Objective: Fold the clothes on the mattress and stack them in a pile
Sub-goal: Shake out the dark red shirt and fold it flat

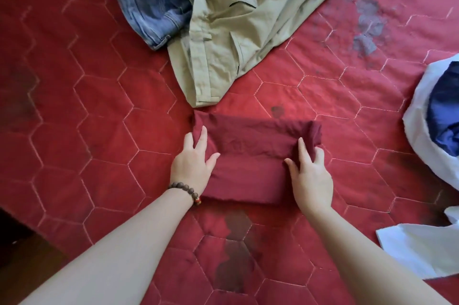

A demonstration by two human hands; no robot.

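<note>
Cloth: a maroon garment [250, 155] is lying folded on the red mattress [99, 106].
Left hand [192, 163]: its left edge is being pinched.
Right hand [310, 170]: its right fold is being gripped.

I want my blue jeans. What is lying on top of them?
The tan trousers lie over the right part of the blue jeans, near the far edge of the red mattress. How much of the jeans is hidden beneath cannot be seen.
</note>
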